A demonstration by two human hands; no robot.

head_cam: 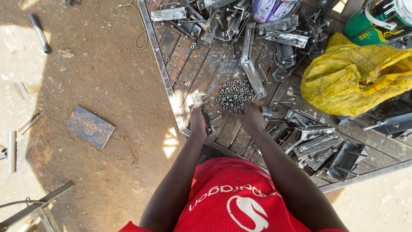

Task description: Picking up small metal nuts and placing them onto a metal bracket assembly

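While the person leans over the rusty steel-framed table (159, 64), the left hand (198, 121) is closed around a flat grey metal bracket with a bolt on it (201, 108), holding it near the table's front edge. The right hand (252, 117) rests just beside a heap of small dark steel nuts (234, 95) — its fingers curl downward at the pile's edge, but whether they pinch anything I cannot tell. To the right of that hand lies a stack of similar grey metal brackets (315, 144). Further back sit a crumpled yellow woven sack (356, 75) and a long bright steel strip (250, 64) — well apart from both hands.
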